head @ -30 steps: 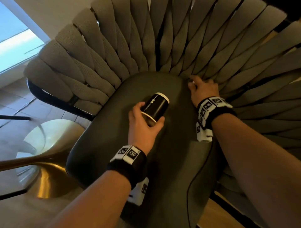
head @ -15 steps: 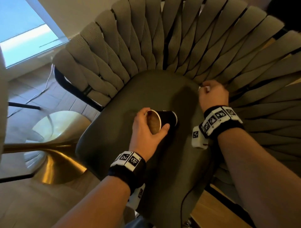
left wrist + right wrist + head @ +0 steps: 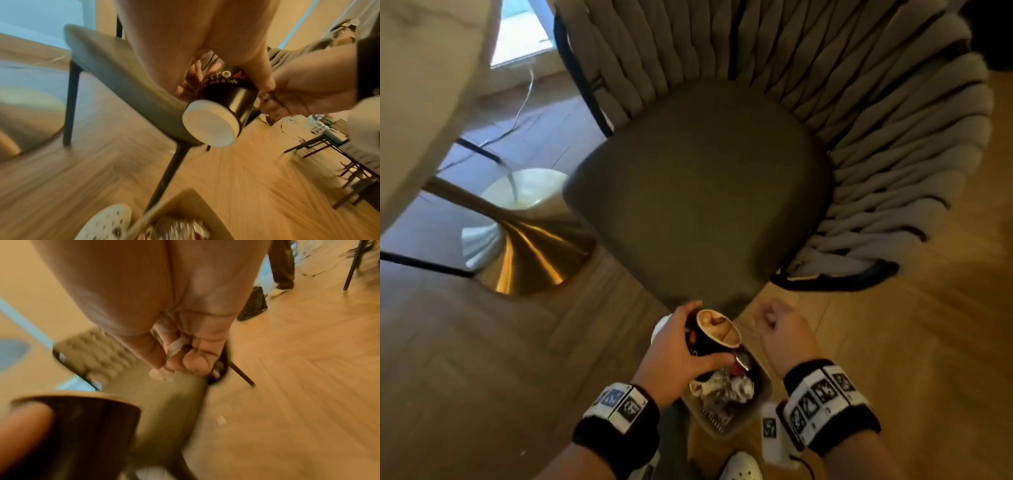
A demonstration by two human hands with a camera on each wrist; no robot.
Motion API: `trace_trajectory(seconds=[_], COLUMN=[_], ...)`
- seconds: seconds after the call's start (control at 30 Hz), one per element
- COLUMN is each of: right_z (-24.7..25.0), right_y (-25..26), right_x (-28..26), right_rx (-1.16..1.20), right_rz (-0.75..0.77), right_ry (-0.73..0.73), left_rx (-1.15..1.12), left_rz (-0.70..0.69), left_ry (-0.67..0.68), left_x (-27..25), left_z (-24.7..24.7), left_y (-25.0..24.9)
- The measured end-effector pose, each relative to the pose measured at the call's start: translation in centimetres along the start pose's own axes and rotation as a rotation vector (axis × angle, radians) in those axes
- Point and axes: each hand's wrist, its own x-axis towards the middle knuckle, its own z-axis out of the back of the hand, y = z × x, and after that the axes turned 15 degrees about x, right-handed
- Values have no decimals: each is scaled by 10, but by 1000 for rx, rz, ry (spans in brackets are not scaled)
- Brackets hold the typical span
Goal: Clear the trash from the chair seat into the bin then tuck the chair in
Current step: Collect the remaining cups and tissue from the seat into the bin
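My left hand (image 3: 674,346) grips a black paper cup (image 3: 714,337), mouth up and tilted, over the beige bin (image 3: 726,433) on the floor by my feet. The left wrist view shows the cup's white base (image 3: 209,125) and the bin's rim (image 3: 191,199) below it. The bin holds crumpled foil (image 3: 736,389) and other trash. To the right of the cup my right hand (image 3: 780,329) is a fist; the right wrist view shows a crumpled white scrap (image 3: 177,344) pinched in its fingers (image 3: 193,363). The chair's dark olive seat (image 3: 698,192) lies bare beyond both hands.
The chair has a grey woven back (image 3: 876,120) and black legs (image 3: 164,177). On the left stands a round table (image 3: 421,85) on a gold pedestal base (image 3: 527,253). My white shoe (image 3: 743,469) is next to the bin. More tables and chairs (image 3: 329,146) stand further off on the wood floor.
Both hands have drawn back from the seat towards me. The left has lifted the cup off the cushion and brought it over the bin. The right has left the chair back as a fist.
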Motion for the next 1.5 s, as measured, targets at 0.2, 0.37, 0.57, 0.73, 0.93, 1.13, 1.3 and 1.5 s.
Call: trace_trajectory(seconds=[0.2,0.37,0.57,0.73,0.93,1.13,1.3,1.5], right_z=[-51,-94,-111,-80,8,117,164,177], right_y=[-131,-194,-228,-211,-154,-116,-103,-95], right_x=[-39,-18,1,-12,-82,-180,-238,-284], right_rx=[-235,-327,-384,-458,-718,-870,-878,-845], right_rz=[-218,-233,-128,-27,155,228,203,175], right_ry=[192,236,255,273,423,408,360,339], left_rx=[53,81,171,263,361,418,423,473], left_rz=[132,219,281,252,202,319,419,472], left_ry=[24,-20,21,85,63,-187,-213,-119], left_x=[-35,-3,22,-3,-100,-248,-346,-388], left_z=[-90,-149,-185,-162,-76,12,50,66], left_y=[82,145,172,166,131,108,82,75])
